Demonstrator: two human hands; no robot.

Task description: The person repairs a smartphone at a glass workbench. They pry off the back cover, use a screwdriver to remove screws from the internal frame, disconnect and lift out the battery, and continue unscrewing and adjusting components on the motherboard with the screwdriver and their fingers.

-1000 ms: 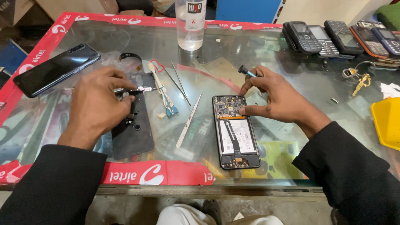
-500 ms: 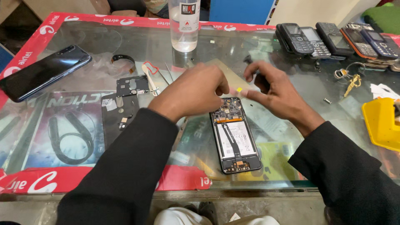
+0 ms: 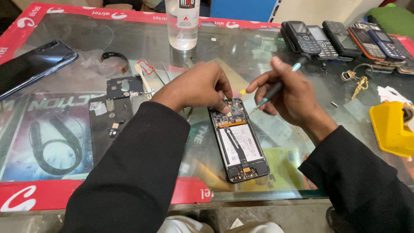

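A screwdriver (image 3: 280, 84) is now gripped pen-fashion in the right hand (image 3: 286, 92), its tip angled down beside the upper right edge of the opened phone (image 3: 239, 140); half a second ago the fingers were only pinched around a small dark piece. The left hand (image 3: 198, 86) has been settled with its fingertips (image 3: 224, 108) pressed on the phone's exposed top board, nothing being held. The phone is kept at centre frame, back off, battery showing. Left of it a black back cover (image 3: 105, 125) and a small metal plate (image 3: 124, 87) are laid out, with an intact dark phone (image 3: 34, 67) at upper left. The glass tabletop (image 3: 241, 56) is edged in red; a clear bottle (image 3: 183, 23) is seen at top centre, keypad phones (image 3: 340, 39) at upper right, a yellow tool (image 3: 390, 129) at the right edge.
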